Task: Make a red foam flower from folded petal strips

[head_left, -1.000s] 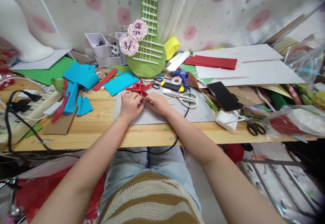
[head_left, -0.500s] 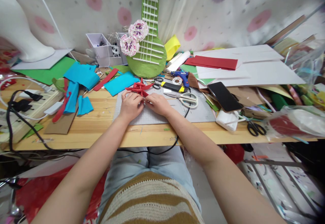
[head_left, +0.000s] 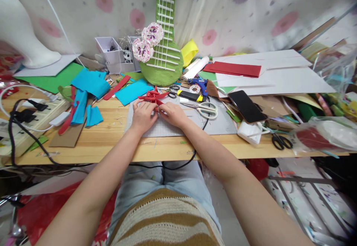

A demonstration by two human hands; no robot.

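Head view, wooden table (head_left: 111, 141), grey mat (head_left: 217, 123), red paper star (head_left: 153, 96), flowered cloth (head_left: 237, 15)

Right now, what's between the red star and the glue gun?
Head view: small black scissors and a yellow-black utility knife, between red star and glue gun.

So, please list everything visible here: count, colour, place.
table: one, wooden, under everything
paper star: one, red, mat's far edge, at fingertips
cutting mat: one, grey, centre
scissors: one, white-handled, on mat, right
small scissors: one, black, right edge
phone: one, black, right of mat
glue gun: one, blue, behind mat
guitar model: one, green, against wall
felt pieces: several, blue, left
power strip: one, white, far left
left hand: one, bare, pinching star
right hand: one, bare, pinching star
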